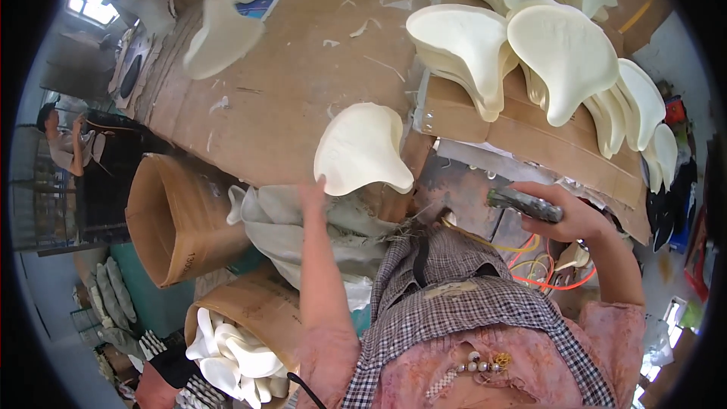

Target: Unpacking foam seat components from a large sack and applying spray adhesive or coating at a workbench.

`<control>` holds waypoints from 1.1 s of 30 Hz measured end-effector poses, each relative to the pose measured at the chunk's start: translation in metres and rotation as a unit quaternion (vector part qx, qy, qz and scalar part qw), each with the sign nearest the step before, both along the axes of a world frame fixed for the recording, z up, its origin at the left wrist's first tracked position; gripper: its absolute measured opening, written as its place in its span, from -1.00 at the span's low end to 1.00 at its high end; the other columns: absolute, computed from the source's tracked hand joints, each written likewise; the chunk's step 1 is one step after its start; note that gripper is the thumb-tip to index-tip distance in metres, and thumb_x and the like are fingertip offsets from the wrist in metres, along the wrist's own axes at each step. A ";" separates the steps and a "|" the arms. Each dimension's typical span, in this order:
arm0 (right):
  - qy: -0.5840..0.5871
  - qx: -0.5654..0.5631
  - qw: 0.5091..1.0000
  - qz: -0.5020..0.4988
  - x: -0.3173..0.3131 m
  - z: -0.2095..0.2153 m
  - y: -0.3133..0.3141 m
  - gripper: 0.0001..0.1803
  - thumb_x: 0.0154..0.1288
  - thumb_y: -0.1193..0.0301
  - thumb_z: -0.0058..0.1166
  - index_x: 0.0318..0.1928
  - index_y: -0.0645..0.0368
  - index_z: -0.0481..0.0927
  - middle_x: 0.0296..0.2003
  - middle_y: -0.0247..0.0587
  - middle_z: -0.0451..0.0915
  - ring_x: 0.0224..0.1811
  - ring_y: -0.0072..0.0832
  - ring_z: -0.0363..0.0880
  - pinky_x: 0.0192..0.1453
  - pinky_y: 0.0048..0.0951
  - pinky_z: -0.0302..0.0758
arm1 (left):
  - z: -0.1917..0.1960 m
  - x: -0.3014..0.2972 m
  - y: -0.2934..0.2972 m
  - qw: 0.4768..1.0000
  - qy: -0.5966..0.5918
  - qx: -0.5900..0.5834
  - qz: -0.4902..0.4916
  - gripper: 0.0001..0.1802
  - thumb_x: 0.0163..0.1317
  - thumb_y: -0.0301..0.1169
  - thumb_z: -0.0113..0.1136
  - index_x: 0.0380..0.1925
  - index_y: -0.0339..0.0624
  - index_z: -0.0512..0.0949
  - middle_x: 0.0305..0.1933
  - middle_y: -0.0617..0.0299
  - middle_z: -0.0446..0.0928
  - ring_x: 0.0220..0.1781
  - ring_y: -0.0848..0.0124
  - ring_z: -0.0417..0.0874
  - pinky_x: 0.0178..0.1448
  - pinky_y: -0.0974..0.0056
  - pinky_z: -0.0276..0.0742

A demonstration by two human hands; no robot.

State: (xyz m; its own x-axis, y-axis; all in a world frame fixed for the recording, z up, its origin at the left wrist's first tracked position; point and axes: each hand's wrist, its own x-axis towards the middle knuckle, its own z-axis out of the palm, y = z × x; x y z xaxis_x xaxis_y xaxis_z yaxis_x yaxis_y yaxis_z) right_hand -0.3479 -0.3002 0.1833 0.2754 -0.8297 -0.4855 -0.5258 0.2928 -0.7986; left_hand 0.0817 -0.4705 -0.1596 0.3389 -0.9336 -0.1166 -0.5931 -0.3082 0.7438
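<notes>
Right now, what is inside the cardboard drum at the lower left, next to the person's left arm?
The cardboard drum holds a heap of white trimmed scraps reaching near its rim. Whatever lies beneath that top layer, and the drum's bottom, is covered and cannot be seen.

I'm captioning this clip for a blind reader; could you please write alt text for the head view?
A left hand touches a cream saddle-shaped pad on a cardboard-covered bench, while the right hand grips a tool. More pads are stacked to the right.
</notes>
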 end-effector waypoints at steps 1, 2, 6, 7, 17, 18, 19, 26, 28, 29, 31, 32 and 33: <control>0.010 0.004 1.000 -0.029 -0.012 -0.012 0.004 -0.43 0.11 0.52 0.13 0.17 0.18 0.32 -0.27 -0.22 0.55 -0.27 -0.57 0.43 -0.10 -0.52 0.39 | 0.037 -0.068 0.005 0.946 0.252 0.201 0.028 -0.50 0.15 -0.31 0.16 0.10 -0.10 0.31 -0.19 0.16 0.49 -0.36 0.37 0.55 -0.42 0.32 0.50; -0.002 -0.010 1.000 -0.015 -0.008 -0.012 -0.001 -0.44 0.10 0.51 0.13 0.16 0.20 0.32 -0.28 -0.19 0.55 -0.28 -0.56 0.43 -0.11 -0.51 0.39 | 0.041 -0.068 0.009 0.948 0.250 0.196 0.034 -0.50 0.15 -0.31 0.16 0.10 -0.10 0.31 -0.19 0.16 0.49 -0.36 0.37 0.55 -0.42 0.32 0.50; -0.117 -0.103 0.986 -0.065 0.010 -0.002 -0.014 -0.43 0.11 0.52 0.13 0.18 0.16 0.32 -0.27 -0.31 0.52 -0.27 -0.59 0.44 -0.14 -0.52 0.40 | 0.037 -0.058 0.013 0.947 0.284 0.101 0.108 -0.62 0.18 -0.40 0.07 0.03 -0.16 0.37 -0.21 0.15 0.50 -0.40 0.38 0.55 -0.50 0.34 0.49; -0.117 -0.105 0.986 -0.064 0.011 -0.001 -0.012 -0.43 0.11 0.52 0.13 0.18 0.16 0.32 -0.27 -0.31 0.52 -0.27 -0.59 0.44 -0.14 -0.52 0.40 | 0.040 -0.059 0.009 0.946 0.287 0.091 0.121 -0.64 0.20 -0.43 0.03 0.02 -0.18 0.38 -0.22 0.16 0.50 -0.40 0.39 0.55 -0.50 0.34 0.49; -0.124 -0.040 0.985 -0.113 -0.009 -0.012 0.008 -0.39 0.12 0.53 0.14 0.21 0.16 0.28 -0.24 -0.33 0.50 -0.21 -0.61 0.43 -0.06 -0.51 0.40 | 0.066 -0.041 -0.058 0.890 0.390 -0.107 0.210 -0.43 0.24 -0.30 0.04 0.22 -0.23 0.16 0.17 0.06 0.31 -0.11 0.27 0.52 -0.09 0.22 0.46; -0.107 -0.008 0.991 -0.074 -0.002 -0.011 0.005 -0.40 0.12 0.53 0.14 0.21 0.17 0.28 -0.22 -0.32 0.51 -0.19 -0.62 0.44 -0.04 -0.51 0.39 | 0.027 -0.010 -0.040 0.936 0.328 -0.055 0.117 -0.35 0.24 -0.24 0.06 0.25 -0.21 0.08 0.20 0.06 0.25 -0.09 0.23 0.51 -0.10 0.19 0.47; -0.079 -0.010 0.996 -0.032 0.004 -0.012 0.000 -0.41 0.12 0.49 0.14 0.19 0.18 0.29 -0.19 -0.29 0.52 -0.18 -0.64 0.42 -0.02 -0.53 0.37 | 0.000 0.018 -0.023 0.965 0.261 0.004 0.024 -0.27 0.23 -0.18 0.08 0.28 -0.18 0.00 0.23 0.06 0.20 -0.07 0.20 0.50 -0.12 0.16 0.48; -0.066 0.013 0.994 -0.084 0.020 -0.025 -0.020 -0.43 0.13 0.46 0.14 0.17 0.21 0.31 -0.25 -0.28 0.52 -0.31 -0.60 0.46 -0.15 -0.51 0.42 | -0.020 -0.074 -0.012 0.817 0.507 0.238 0.136 -0.54 0.24 -0.33 0.03 0.12 -0.11 0.19 0.04 0.02 0.37 -0.14 0.09 0.51 -0.23 0.03 0.50; -0.120 -0.021 0.983 -0.135 0.029 -0.020 -0.023 -0.44 0.13 0.48 0.14 0.17 0.20 0.32 -0.27 -0.30 0.51 -0.33 -0.61 0.46 -0.17 -0.52 0.42 | -0.023 -0.074 -0.016 0.835 0.476 0.220 0.169 -0.61 0.27 -0.36 -0.03 0.09 -0.09 0.23 -0.01 0.02 0.42 -0.15 0.09 0.52 -0.25 0.00 0.52; -0.175 -0.055 0.965 -0.186 0.032 -0.016 -0.023 -0.45 0.13 0.51 0.13 0.17 0.19 0.32 -0.29 -0.32 0.50 -0.36 -0.61 0.46 -0.19 -0.54 0.42 | -0.022 -0.071 -0.017 0.841 0.466 0.209 0.179 -0.59 0.25 -0.38 -0.03 0.10 -0.09 0.20 0.00 0.02 0.40 -0.19 0.13 0.53 -0.32 0.08 0.53; -0.189 -0.067 0.959 -0.198 0.022 -0.012 -0.014 -0.44 0.13 0.53 0.13 0.17 0.18 0.32 -0.30 -0.34 0.50 -0.35 -0.62 0.46 -0.19 -0.56 0.42 | -0.006 -0.088 -0.024 0.846 0.460 0.204 0.176 -0.57 0.24 -0.41 -0.03 0.10 -0.10 0.17 0.01 0.02 0.39 -0.23 0.17 0.54 -0.40 0.17 0.54; -0.203 -0.076 0.953 -0.211 0.012 -0.010 -0.007 -0.44 0.12 0.56 0.12 0.17 0.17 0.32 -0.30 -0.36 0.49 -0.34 -0.64 0.45 -0.19 -0.57 0.42 | 0.009 -0.104 -0.028 0.868 0.442 0.163 0.158 -0.56 0.24 -0.42 -0.03 0.12 -0.10 0.17 0.00 0.04 0.40 -0.25 0.19 0.55 -0.41 0.19 0.56; -0.171 -0.110 0.963 -0.177 0.002 -0.011 0.002 -0.41 0.10 0.59 0.12 0.19 0.17 0.29 -0.28 -0.37 0.49 -0.29 -0.63 0.46 -0.18 -0.55 0.43 | 0.026 -0.119 -0.031 0.887 0.424 0.117 0.139 -0.55 0.24 -0.43 -0.04 0.13 -0.11 0.17 -0.01 0.05 0.41 -0.27 0.21 0.56 -0.42 0.22 0.57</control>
State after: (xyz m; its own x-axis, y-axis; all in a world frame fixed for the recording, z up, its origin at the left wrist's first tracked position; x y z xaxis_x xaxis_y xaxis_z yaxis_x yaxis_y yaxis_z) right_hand -0.3456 -0.2985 0.1725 0.0694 -0.9732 -0.2192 -0.1200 0.2100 -0.9703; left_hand -0.0372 -0.5016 -0.1340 0.2495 -0.7444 -0.6194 0.2720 -0.5600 0.7826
